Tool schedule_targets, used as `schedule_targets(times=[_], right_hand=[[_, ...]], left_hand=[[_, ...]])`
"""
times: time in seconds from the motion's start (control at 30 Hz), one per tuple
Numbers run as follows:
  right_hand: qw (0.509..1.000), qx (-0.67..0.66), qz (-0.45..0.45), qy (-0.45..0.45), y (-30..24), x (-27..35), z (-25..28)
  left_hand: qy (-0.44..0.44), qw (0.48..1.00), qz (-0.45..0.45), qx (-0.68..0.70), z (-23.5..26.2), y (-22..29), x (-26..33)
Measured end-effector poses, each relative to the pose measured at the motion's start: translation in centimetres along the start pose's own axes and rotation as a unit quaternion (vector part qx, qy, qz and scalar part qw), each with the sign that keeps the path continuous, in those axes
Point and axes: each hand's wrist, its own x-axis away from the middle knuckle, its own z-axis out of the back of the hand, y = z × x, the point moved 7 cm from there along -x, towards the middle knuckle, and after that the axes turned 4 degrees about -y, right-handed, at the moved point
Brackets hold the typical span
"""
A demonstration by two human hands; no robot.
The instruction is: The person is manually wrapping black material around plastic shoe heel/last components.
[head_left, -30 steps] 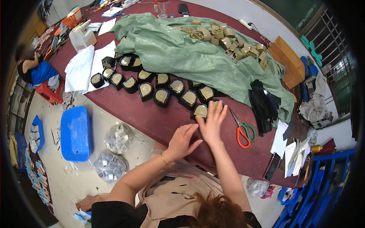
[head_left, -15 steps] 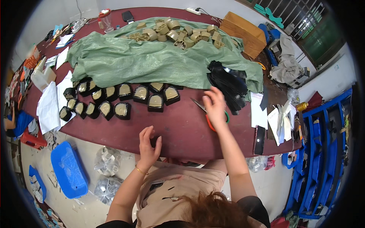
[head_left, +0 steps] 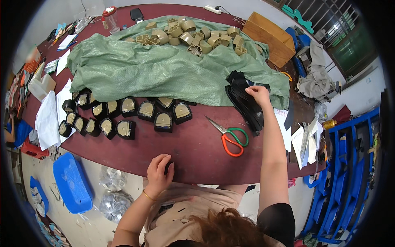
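Note:
My right hand (head_left: 258,94) reaches out to a stack of black sheet pieces (head_left: 245,103) at the right end of the green cloth (head_left: 164,70), its fingers pinching the top of the stack. My left hand (head_left: 160,171) rests on the near edge of the dark red table (head_left: 193,152), fingers curled over the rim, holding nothing. Several black-wrapped tan heel-shaped pieces (head_left: 123,113) lie in rows at the left. A heap of bare tan pieces (head_left: 193,35) sits on the cloth at the back. Scissors with red and green handles (head_left: 228,136) lie between my arms.
A wooden box (head_left: 269,37) stands at the back right, white papers (head_left: 302,140) at the right edge and white sheets (head_left: 49,117) at the left. A blue tray (head_left: 72,183) and clear bags (head_left: 111,193) lie on the floor. Blue racks (head_left: 345,177) stand on the right.
My right hand has moved from the wrapped pieces, past the scissors, to the black stack. My left hand has drawn back to the table's near edge. The view has shifted.

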Motion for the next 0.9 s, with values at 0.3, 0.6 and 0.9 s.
schedule_targets(times=[0.3,0.6,0.9], right_hand=[[0.921,0.364,0.124,-0.065,-4.3,-2.3,-3.7],[0.937,0.336,0.095,0.003,-2.9,-1.5,-3.5],[0.927,0.370,0.053,-0.021,-6.1,-0.8,-3.4]], left_hand=[[0.001,1.000,-0.022,0.004,0.2,0.3,0.0],[-0.001,0.997,0.061,0.037,-0.1,-0.2,-0.2],[0.003,1.000,0.022,0.005,0.2,0.3,-0.1]])
